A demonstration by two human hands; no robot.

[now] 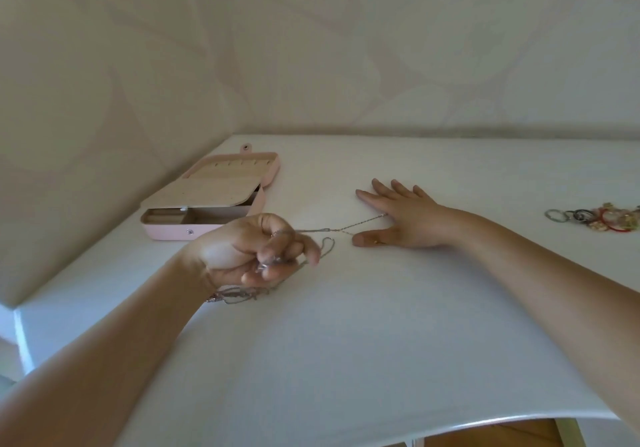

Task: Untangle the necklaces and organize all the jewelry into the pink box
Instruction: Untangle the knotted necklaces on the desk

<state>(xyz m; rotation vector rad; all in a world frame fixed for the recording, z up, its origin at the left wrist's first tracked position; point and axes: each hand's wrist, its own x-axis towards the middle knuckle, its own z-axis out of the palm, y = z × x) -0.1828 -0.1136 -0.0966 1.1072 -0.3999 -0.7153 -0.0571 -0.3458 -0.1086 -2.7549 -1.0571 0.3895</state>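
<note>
Ten o'clock is blocked by the open pink box [207,200], three o'clock by a jewelry pile [602,219]; bare counter [346,342] is left toward six o'clock.

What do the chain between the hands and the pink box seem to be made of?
The chain: thin silver-toned metal, going by its fine glinting links; which metal is unclear. The box: smooth matte pink shell, perhaps faux leather; beige lining looks like soft fabric.

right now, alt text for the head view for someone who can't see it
The left hand grips tangled necklaces, one chain stretching to the right hand lying flat on a white table. An open pink box sits behind the left hand; more jewelry lies at far right.
</note>
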